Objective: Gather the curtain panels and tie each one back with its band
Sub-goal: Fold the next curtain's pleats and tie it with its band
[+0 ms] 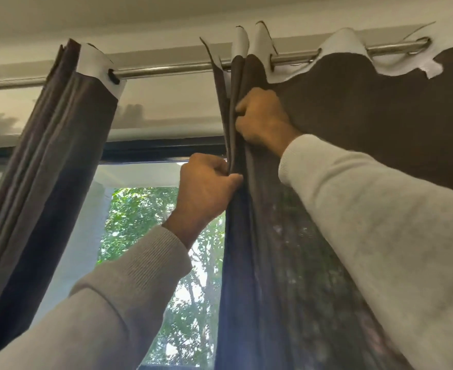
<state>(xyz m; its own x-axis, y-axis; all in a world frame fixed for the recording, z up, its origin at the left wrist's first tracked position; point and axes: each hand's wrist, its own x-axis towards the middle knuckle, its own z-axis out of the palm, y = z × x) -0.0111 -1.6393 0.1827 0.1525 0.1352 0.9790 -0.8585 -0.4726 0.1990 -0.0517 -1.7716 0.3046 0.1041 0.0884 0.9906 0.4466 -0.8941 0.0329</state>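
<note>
Two dark brown curtain panels with white top bands hang from a metal rod (166, 69). The left panel (49, 145) hangs bunched in tight folds. The right panel (353, 108) is partly spread, with its left folds gathered near the middle. My left hand (206, 188) grips the gathered edge folds of the right panel below the rod. Higher up, my right hand (262, 118) grips the same folds from the right side. No tie band is in view.
Between the panels a window (150, 236) with a dark frame shows green trees outside. The white ceiling and wall run above the rod. Both my arms wear light grey knit sleeves that fill the lower part of the view.
</note>
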